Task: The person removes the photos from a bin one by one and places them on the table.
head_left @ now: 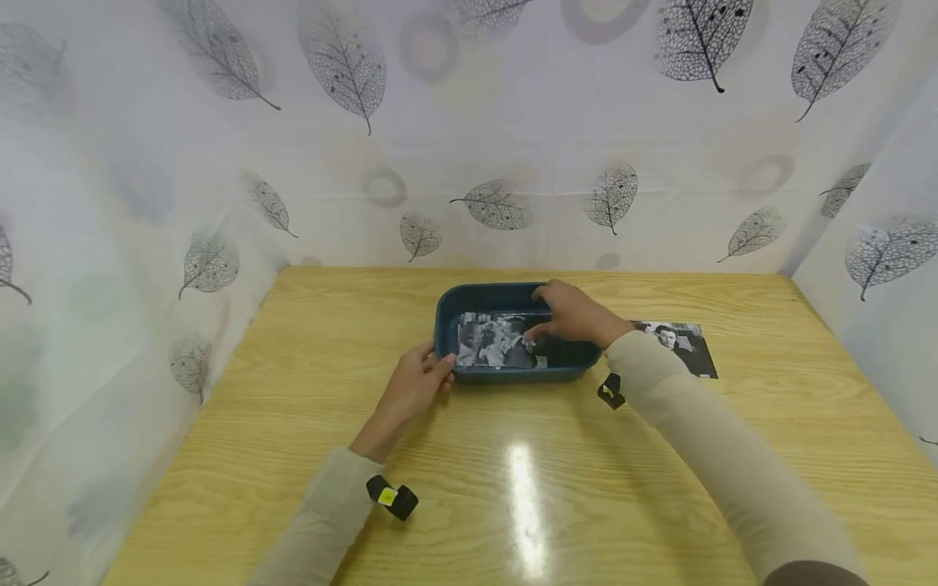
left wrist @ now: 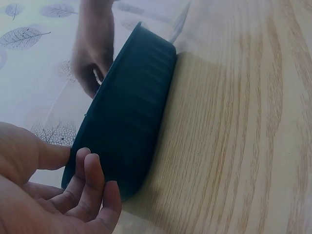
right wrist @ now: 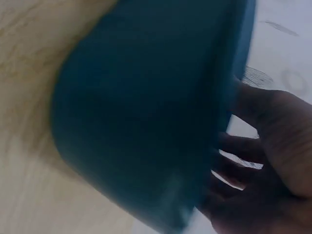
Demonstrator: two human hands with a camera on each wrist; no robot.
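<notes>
Nearest my head camera, I record a beige left sleeve (head_left: 315,517) with a black wrist unit (head_left: 392,497) beside it, over a wood-grain desk (head_left: 293,407). Beyond, the left hand (head_left: 412,389) has its grip on the near left corner of a dark blue plastic tray (head_left: 516,375): thumb at the rim, fingers against the outer wall. The tray sits on the desk, near its far edge. Inside it, mainly to the left, lies a black-and-white photograph (head_left: 491,340). The right hand (head_left: 575,313) reaches over the tray's right end; its grip is loose, thumb and forefinger spread apart. Whether the thumb touches the photograph I cannot tell. A second photograph (head_left: 692,346) lies on the desk right of the tray, partly hidden behind the right sleeve (head_left: 707,427). A leaf-printed backdrop (head_left: 513,146) stands behind the desk
</notes>
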